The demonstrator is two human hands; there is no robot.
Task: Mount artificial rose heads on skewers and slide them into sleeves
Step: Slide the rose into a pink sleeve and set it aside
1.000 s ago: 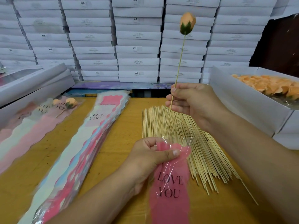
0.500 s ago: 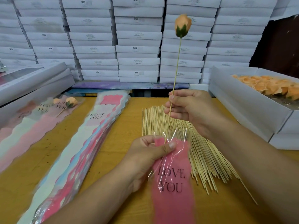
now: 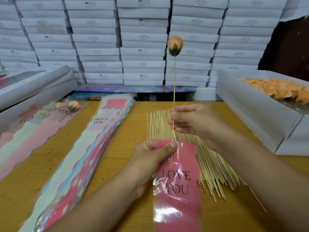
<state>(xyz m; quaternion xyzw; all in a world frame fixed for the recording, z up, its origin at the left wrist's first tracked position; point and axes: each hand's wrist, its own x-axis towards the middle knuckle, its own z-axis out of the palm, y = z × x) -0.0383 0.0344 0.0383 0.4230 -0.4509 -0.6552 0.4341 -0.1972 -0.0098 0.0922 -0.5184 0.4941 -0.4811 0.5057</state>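
My right hand (image 3: pixel 192 122) pinches a thin wooden skewer (image 3: pixel 174 81) held upright, with an orange rose head (image 3: pixel 175 45) on its top. The skewer's lower tip sits inside the mouth of a pink "LOVE YOU" sleeve (image 3: pixel 178 183). My left hand (image 3: pixel 150 158) grips the sleeve's top edge, thumb on the clear film. A fan of loose skewers (image 3: pixel 210 164) lies on the wooden table (image 3: pixel 127 131) under both hands.
A stack of unused sleeves (image 3: pixel 93 141) lies to the left. Further left, finished sleeved roses (image 3: pixel 73 106) rest on other sleeves. A white box of orange rose heads (image 3: pixel 280 90) stands at the right. White cartons (image 3: pixel 142 39) are stacked along the back.
The skewer with the rose has come down and its tip has entered the sleeve's mouth. My right hand has lowered with it; my left hand keeps its grip on the sleeve.
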